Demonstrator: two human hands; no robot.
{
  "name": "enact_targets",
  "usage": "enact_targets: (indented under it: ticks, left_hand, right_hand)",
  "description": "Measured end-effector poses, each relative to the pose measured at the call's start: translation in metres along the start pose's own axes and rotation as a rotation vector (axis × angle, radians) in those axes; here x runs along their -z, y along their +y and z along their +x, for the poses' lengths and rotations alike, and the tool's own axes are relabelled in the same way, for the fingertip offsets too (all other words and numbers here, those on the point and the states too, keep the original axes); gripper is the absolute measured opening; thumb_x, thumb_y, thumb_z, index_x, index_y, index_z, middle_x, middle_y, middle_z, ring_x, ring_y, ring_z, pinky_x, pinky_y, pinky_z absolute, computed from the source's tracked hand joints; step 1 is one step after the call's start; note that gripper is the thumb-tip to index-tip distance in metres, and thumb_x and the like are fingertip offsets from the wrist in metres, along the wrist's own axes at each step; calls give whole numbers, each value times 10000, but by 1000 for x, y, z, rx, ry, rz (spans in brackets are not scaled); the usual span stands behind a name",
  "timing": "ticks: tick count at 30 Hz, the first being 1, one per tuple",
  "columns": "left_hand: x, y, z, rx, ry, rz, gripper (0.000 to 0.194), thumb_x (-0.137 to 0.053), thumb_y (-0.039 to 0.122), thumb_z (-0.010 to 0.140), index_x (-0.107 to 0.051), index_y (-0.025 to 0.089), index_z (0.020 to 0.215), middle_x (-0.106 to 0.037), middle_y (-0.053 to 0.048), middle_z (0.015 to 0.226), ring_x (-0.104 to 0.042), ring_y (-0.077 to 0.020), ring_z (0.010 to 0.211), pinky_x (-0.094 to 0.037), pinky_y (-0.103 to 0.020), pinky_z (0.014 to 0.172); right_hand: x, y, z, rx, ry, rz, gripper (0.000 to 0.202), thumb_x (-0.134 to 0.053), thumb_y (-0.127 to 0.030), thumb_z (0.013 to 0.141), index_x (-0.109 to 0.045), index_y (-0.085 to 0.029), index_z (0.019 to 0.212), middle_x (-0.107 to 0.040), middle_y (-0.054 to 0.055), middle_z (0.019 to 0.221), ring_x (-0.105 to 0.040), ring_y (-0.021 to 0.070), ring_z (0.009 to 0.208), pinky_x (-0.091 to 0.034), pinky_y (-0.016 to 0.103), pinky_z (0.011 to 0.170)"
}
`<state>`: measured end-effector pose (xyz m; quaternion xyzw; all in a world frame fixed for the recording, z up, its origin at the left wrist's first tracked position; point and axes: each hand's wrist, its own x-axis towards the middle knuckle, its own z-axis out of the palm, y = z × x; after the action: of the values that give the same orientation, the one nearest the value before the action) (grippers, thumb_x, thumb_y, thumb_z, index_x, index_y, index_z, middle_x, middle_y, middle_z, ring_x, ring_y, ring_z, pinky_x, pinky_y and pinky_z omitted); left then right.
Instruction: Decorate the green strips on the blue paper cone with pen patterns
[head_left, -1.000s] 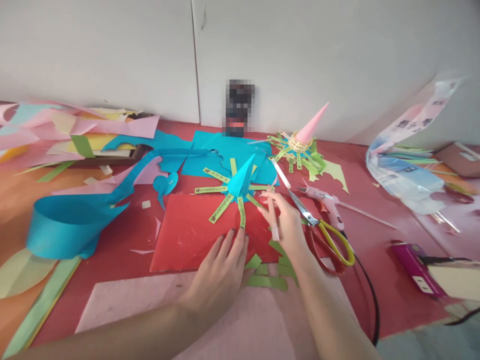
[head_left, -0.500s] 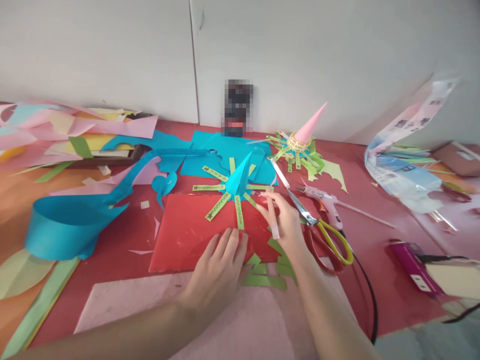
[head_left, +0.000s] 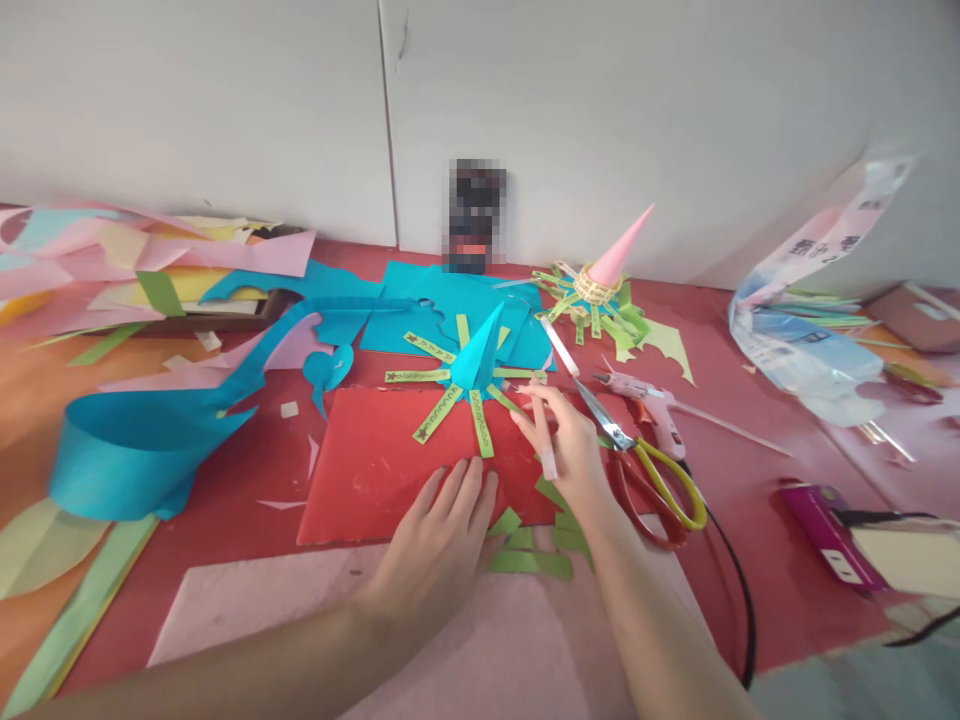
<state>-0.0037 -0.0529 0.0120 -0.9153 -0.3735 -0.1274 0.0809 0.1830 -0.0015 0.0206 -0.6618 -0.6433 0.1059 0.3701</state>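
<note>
Where hands (head_left: 442,525) sit, star-marked strips (head_left: 435,414), blue cone (head_left: 477,355), blurred bag lettering (head_left: 790,267).

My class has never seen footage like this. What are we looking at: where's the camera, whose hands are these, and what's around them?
There is no machine here: one person works bare-handed, and a camera worn on the head looks forward and down. The right hand holds a pale stick. The left hand rests by the red board, where green strips fan out around a blue cone. On the table, scissors and a glue gun lie right; a blue ring sits left.
</note>
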Motion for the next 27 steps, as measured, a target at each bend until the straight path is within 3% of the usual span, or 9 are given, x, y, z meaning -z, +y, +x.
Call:
enact_targets:
  ticks: [7, 10, 13, 15, 19, 22, 27]
  left_hand:
    - [4, 0, 3, -1, -23, -13, 409, -383, 352, 917, -531, 109, 1211, -538, -144, 1285, -562, -253, 1087, -455, -371, 890]
    - [3, -1, 3, -11, -56, -13, 421, -351, 342, 929, -500, 105, 1244, -488, -146, 1340, -530, -258, 1139, -442, -384, 911]
    - [1, -1, 2, -26, -70, -8, 444, -330, 344, 936, -469, 91, 1273, -493, -145, 1336, -510, -258, 1164, -437, -385, 921]
    - [1, 0, 2, -27, -74, -1, 447, -331, 344, 935, -474, 81, 1267, -508, -145, 1321, -516, -255, 1156, -440, -375, 918]
    - [2, 1, 1, -23, -49, 11, 433, -337, 328, 934, -498, 68, 1241, -554, -141, 1268, -528, -257, 1139, -438, -378, 925]
    - [1, 1, 0, -17, -29, 15, 423, -344, 325, 932, -515, 71, 1225, -581, -137, 1230, -539, -261, 1125, -443, -382, 920]
    - [1, 0, 1, -32, -32, 47, 395, -323, 265, 940, -516, 74, 1227, -609, -117, 1191, -546, -249, 1117, -452, -373, 913]
  right_hand:
    - [0, -4, 0, -13, -1, 24, 252, -617, -343, 776, -607, -212, 991, -688, 53, 909, -639, 191, 677, -500, 302, 634]
    - [3, -11, 0, -22, 70, 43, 229, -572, -384, 814, -608, -213, 962, -683, 64, 901, -637, 206, 738, -494, 314, 668]
    - [7, -23, -3, -52, 167, 144, 232, -506, -406, 858, -598, -205, 787, -671, 59, 799, -617, 185, 699, -486, 291, 639]
    - [7, -31, -8, -148, 208, 231, 330, -483, -427, 870, -530, -208, 627, -594, 17, 593, -568, 152, 561, -473, 276, 580]
    - [-4, -40, -18, -260, 41, 566, 330, -426, -466, 891, -512, -219, 689, -358, -86, 390, -436, 110, 357, -446, 255, 462]
    - [-11, -41, -19, -269, -44, 608, 313, -477, -449, 873, -444, -224, 657, -376, -94, 385, -474, 109, 371, -465, 251, 494]
    - [-14, -38, -17, -244, -39, 530, 351, -543, -434, 836, -376, -235, 599, -395, -81, 387, -568, 145, 450, -470, 253, 501]
